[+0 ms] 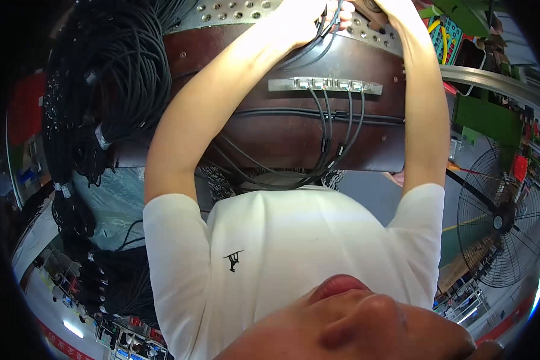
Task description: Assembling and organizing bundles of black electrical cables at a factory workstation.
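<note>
At the top edge, my left hand [311,17] is closed around thin black cables [323,29], its fingertips showing beside them. My right hand [395,7] is mostly cut off by the top edge, near a brown block-like part [372,15]; its fingers are hidden. Between my forearms, a pale metal strip [276,85] lies on the dark reddish-brown bench surface [270,141]. Several silver connectors [303,84] sit along this strip. Black cords [329,117] run from them toward me and curve over the bench's near edge.
A large bundle of black cables [132,66] hangs at the left, with more tied bundles [117,276] below. A perforated metal plate [231,12] lies beyond the bench surface. At the right stand a black fan [499,222] and a curved metal rail [492,77].
</note>
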Demonstrator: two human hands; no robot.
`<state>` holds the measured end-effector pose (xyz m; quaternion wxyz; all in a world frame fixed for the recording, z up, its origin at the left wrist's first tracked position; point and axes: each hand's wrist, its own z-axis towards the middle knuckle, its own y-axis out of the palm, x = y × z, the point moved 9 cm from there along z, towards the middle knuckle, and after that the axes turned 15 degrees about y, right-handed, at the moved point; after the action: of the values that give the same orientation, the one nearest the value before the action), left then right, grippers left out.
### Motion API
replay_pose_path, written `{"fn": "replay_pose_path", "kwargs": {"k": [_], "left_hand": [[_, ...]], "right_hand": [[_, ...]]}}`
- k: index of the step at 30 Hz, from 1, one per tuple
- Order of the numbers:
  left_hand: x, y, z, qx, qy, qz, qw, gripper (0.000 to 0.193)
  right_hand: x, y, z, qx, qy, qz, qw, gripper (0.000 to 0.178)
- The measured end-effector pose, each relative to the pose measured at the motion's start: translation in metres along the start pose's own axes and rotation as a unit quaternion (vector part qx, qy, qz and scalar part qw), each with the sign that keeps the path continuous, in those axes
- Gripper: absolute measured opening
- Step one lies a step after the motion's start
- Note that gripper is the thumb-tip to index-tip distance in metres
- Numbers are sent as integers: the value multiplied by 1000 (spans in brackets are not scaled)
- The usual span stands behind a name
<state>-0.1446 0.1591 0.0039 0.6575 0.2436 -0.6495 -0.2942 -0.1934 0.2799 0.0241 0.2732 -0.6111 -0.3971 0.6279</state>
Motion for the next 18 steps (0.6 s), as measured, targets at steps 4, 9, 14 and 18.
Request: {"fn": "replay_pose_path", "kwargs": {"k": [4,9,14,18], "left_hand": [[-9,-27,5,-100,-7,73,992,34],[-10,-14,-32,-135,-180,-100,969,43],[-4,1,-104,-23,-218,0,976,31],[33,-15,-148,-113,-253,-90,957,26]], "right_hand": [[1,-6,13,113,-61,-77,989,34],[-8,-6,0,245,-133,-171,945,34],[-48,37,-51,72,-76,189,976,20],[-11,53,-43,51,-139,-35,988,23]]}}
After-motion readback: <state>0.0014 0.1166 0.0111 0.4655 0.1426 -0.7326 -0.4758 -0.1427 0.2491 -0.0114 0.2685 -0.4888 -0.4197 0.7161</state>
